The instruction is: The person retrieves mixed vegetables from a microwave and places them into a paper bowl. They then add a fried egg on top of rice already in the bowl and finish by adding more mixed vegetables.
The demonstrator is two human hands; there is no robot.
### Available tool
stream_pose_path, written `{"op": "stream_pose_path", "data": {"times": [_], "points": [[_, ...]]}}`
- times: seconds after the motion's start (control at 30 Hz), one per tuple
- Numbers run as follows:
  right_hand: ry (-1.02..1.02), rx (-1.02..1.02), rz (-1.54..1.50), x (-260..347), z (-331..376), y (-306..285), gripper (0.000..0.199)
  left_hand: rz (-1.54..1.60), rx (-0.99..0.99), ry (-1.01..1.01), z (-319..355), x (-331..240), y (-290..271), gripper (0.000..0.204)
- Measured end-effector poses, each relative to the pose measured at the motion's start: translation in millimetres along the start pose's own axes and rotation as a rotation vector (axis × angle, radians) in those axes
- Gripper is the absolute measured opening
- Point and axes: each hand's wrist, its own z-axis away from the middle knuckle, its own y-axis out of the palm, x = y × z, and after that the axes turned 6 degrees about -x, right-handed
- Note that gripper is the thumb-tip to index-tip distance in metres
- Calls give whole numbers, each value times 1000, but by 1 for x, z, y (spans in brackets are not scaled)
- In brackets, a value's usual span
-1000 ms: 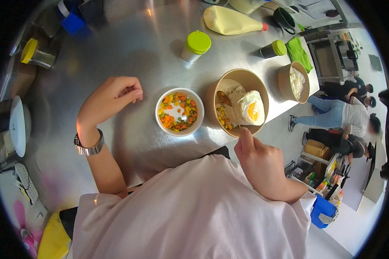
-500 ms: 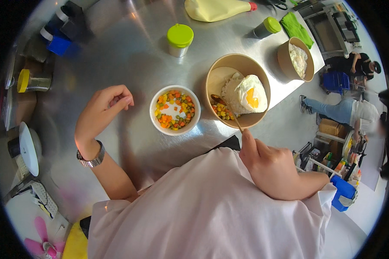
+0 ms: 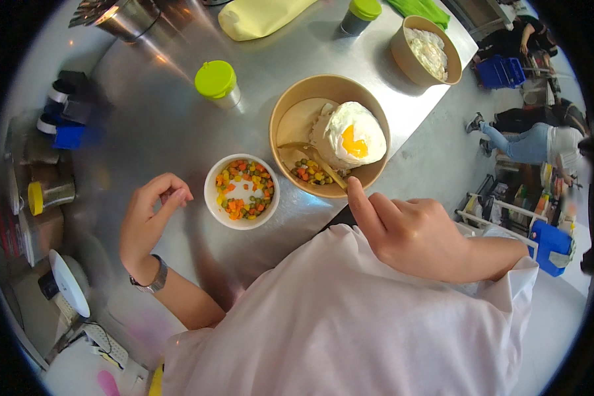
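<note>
My right hand (image 3: pixel 402 228) is closed around the handle of a gold-coloured spoon (image 3: pixel 333 174), which reaches into a large brown paper bowl (image 3: pixel 275 125). In that bowl a fried egg (image 3: pixel 358 135) lies over white rice, with diced mixed vegetables (image 3: pixel 310 173) beside the rice at the near side. To its left stands a small white bowl (image 3: pixel 209 187) holding more carrot, corn and peas (image 3: pixel 236 210), its white bottom showing in the middle. My left hand (image 3: pixel 153 214), a watch on its wrist, hovers left of the white bowl with loosely bent fingers and nothing in them.
Behind the bowls are a green-lidded shaker (image 3: pixel 216 82), a second one (image 3: pixel 360 16) and a pale yellow squeeze bag (image 3: pixel 261 18). Another brown bowl (image 3: pixel 402 56) of rice and egg stands near the right table edge. People and blue crates (image 3: pixel 499 71) are beyond it.
My view has turned and shifted, moving the bowls leftward in the picture. The spoon lies differently in the brown bowl, and more vegetables show beside the rice. My left hand remains beside the white bowl.
</note>
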Motion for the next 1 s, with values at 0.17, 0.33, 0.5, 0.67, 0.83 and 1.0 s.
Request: {"op": "stream_pose_path", "data": {"times": [0.17,0.33,0.5,0.67,0.83,1.0], "points": [[-90,-20,50,-5,2,0,37,25,-3,-48,0,2,0,14],[-225,-26,121,-22,7,-6,34,46,4,-120,-1,2,0,15],[-217,-90,182,-33,5,-3,45,48,-2,-124,0,1,-1,15],[-253,-211,107,-52,-7,14,45,59,-16,-116,3,3,-1,16],[-440,-288,113,-76,-13,25,43,21,-15,-112,3,4,-3,16],[-468,-269,104,-80,-10,23,44,41,-25,-104,4,5,-2,15]]}}
